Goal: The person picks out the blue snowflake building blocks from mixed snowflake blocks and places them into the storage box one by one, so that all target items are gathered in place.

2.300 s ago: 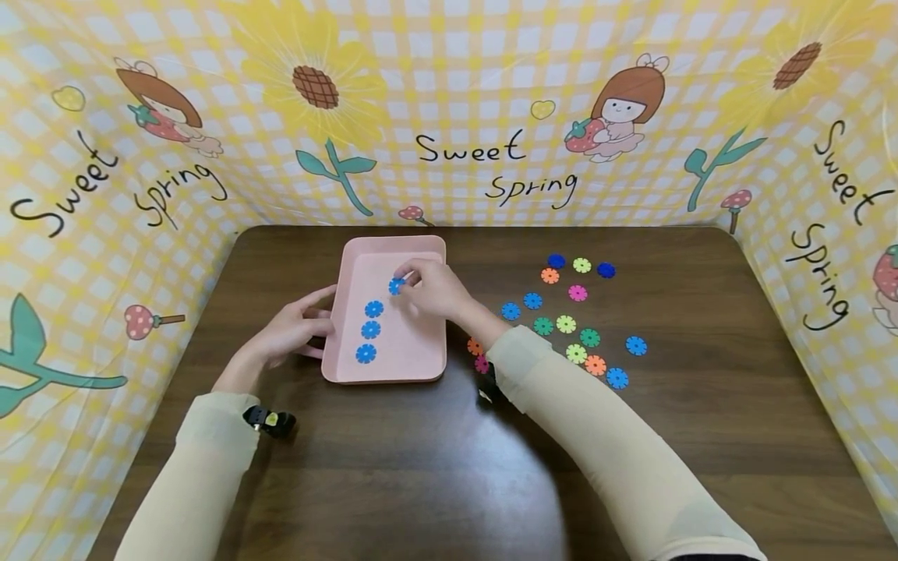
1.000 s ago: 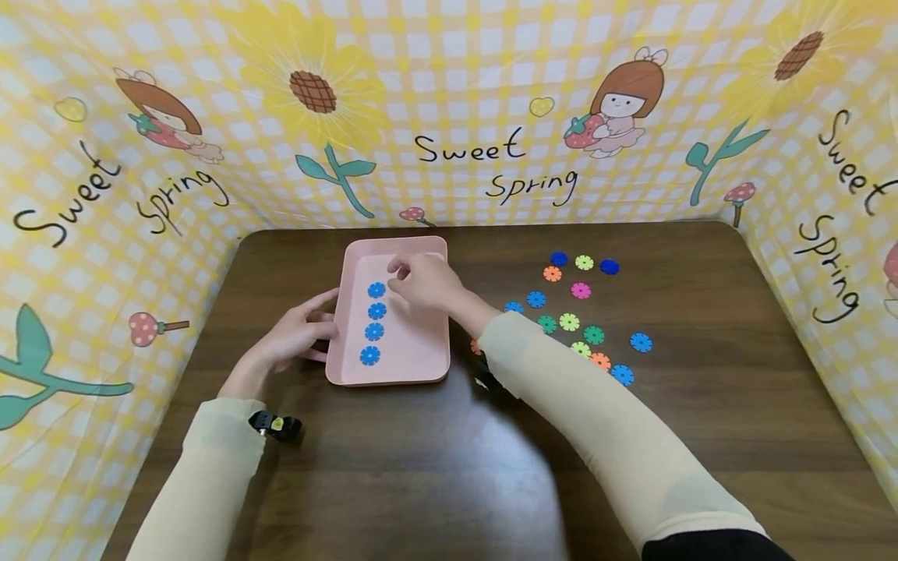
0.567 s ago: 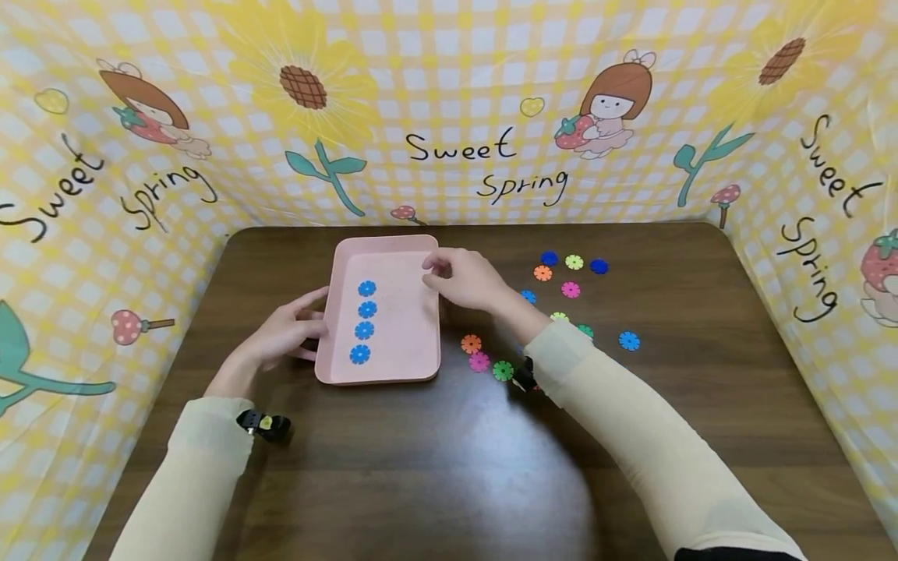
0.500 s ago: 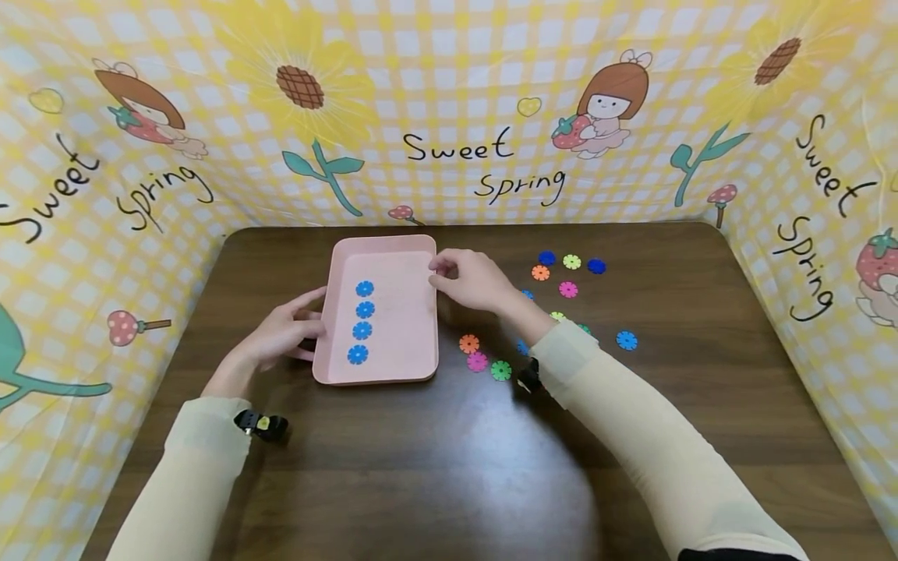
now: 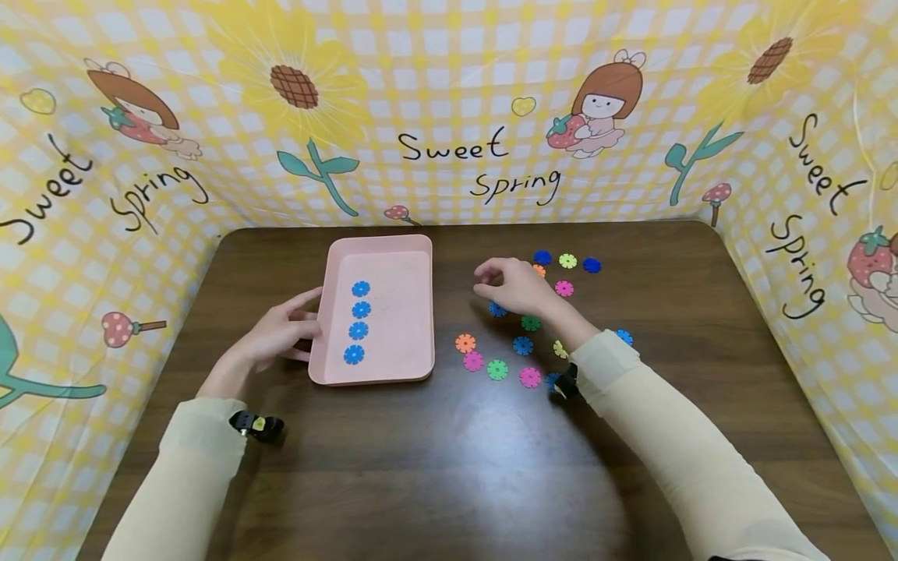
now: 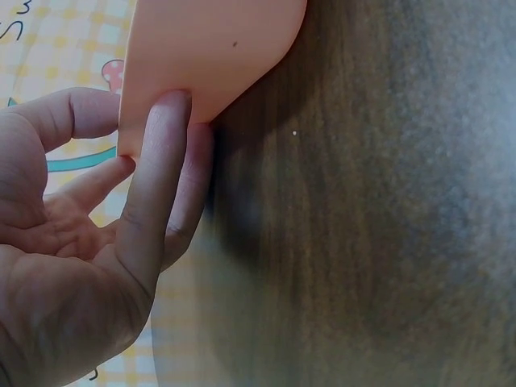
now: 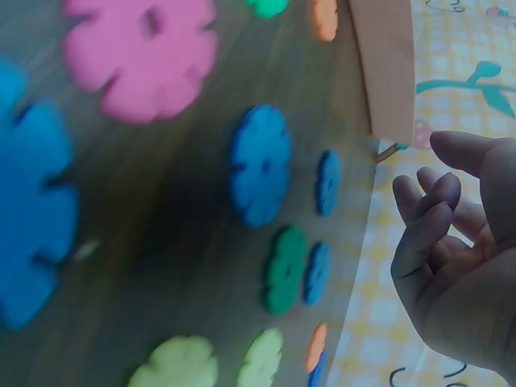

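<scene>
My left hand [image 5: 281, 333] touches the outside of the left wall of a shallow pink tray [image 5: 401, 319]. In the left wrist view its extended fingers [image 6: 158, 173] lie at the tray's wall and rim. Several blue notched plastic discs [image 5: 358, 331] lie in a column along the tray's left half. To the right of the tray, my right hand [image 5: 517, 288] hovers over loose discs, its fingers loosely bent. The right wrist view shows nothing held between thumb and fingers. Just below that hand lies a blue disc [image 5: 497, 309], partly covered, beside a green disc [image 5: 531, 322].
Around the right hand are scattered more discs: a pink one [image 5: 529, 378], an orange one [image 5: 465, 344], a yellow-green one [image 5: 567, 261] and a dark blue one [image 5: 592, 266]. The right forearm hides some. A printed checked cloth [image 5: 449, 93] walls the dark wooden table [image 5: 393, 483].
My right hand let go of a blue disc at the top of the tray's column, then moved right, out of the tray and over the loose discs. My left hand has stayed at the tray's wall.
</scene>
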Available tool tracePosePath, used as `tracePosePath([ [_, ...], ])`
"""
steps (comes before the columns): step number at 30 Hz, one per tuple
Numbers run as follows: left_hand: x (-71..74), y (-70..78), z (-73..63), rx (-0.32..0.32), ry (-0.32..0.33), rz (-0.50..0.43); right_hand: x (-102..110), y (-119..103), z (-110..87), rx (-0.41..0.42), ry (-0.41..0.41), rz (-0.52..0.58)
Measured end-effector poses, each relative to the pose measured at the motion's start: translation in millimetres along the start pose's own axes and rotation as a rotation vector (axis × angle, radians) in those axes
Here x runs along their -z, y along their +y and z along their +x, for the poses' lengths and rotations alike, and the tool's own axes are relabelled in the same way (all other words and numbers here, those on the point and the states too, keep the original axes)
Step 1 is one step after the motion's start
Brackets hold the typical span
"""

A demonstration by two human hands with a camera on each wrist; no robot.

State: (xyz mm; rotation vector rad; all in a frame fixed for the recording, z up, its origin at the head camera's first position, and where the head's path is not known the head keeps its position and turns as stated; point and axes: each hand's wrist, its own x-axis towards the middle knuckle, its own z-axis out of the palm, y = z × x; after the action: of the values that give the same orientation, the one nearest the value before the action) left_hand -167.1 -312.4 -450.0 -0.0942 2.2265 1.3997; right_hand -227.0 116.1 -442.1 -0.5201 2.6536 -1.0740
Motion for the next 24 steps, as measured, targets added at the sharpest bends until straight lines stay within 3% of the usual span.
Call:
tracePosePath([
  [10, 0.7, 0.9, -1.2, 0.007, -0.009, -0.016, 3.1, 21.9, -13.0, -0.049, -0.069, -0.045],
  [24, -1.2, 4.1, -2.5, 0.01, -0.007, -0.029, 4.9, 28.4, -16.5, -0.064, -0.121, -0.112],
])
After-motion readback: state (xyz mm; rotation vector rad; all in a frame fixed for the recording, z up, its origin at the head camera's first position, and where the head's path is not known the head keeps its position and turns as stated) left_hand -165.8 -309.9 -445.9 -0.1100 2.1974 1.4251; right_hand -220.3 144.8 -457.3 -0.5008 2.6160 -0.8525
